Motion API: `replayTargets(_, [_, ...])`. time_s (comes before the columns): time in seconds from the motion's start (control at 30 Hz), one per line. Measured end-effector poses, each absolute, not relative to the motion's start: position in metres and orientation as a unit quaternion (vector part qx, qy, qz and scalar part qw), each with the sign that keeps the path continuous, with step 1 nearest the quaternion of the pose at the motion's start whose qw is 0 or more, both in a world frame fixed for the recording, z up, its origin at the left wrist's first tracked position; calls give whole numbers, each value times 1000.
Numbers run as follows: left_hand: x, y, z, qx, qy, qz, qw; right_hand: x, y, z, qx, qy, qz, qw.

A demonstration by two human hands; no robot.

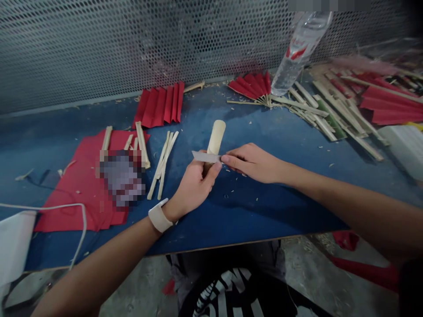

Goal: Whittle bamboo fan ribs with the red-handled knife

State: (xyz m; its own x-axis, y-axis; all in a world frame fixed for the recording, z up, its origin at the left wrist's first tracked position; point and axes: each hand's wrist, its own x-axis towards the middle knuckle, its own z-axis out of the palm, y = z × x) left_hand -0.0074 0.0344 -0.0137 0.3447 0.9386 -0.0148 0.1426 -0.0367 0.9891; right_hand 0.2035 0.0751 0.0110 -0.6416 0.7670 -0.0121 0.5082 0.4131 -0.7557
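My left hand (pixel 194 185), with a white watch band on the wrist, is closed around a short pale bamboo piece (pixel 216 136) that stands up and away from the fist. My right hand (pixel 253 162) pinches a thin grey blade (pixel 205 156) that lies crosswise against the bamboo, just above my left thumb. Both hands are over the middle of the blue table (pixel 238 211).
Loose bamboo slats (pixel 163 163) lie left of my hands beside red paper sheets (pixel 82 193). A pleated red fan sheet (pixel 161 105) and a small red fan (pixel 254 86) lie further back. A clear bottle (pixel 299 48) and heaped slats (pixel 333 110) sit at right. Perforated metal wall (pixel 132 39) behind.
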Motion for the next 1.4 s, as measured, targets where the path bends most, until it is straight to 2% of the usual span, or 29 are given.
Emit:
replayTargets(0.2, [-5, 35, -15, 573, 427, 362, 599, 202, 74, 8, -398, -818, 373, 181])
replayTargets(0.5, [-1, 33, -10, 555, 431, 381, 601, 199, 70, 9, -421, -818, 345, 186])
replayTargets(0.87, [-4, 34, -11, 620, 471, 374, 504, 197, 68, 9, -435, -810, 341, 198])
replayTargets(1.07, [-2, 34, -10, 631, 487, 377, 472, 196, 67, 7, -439, -800, 337, 230])
replayTargets(1.23, [1, 32, -15, 583, 483, 399, 518, 200, 73, 6, -428, -779, 363, 280])
replayTargets(1.4, [2, 32, -15, 545, 432, 414, 587, 202, 75, 6, -422, -808, 333, 241])
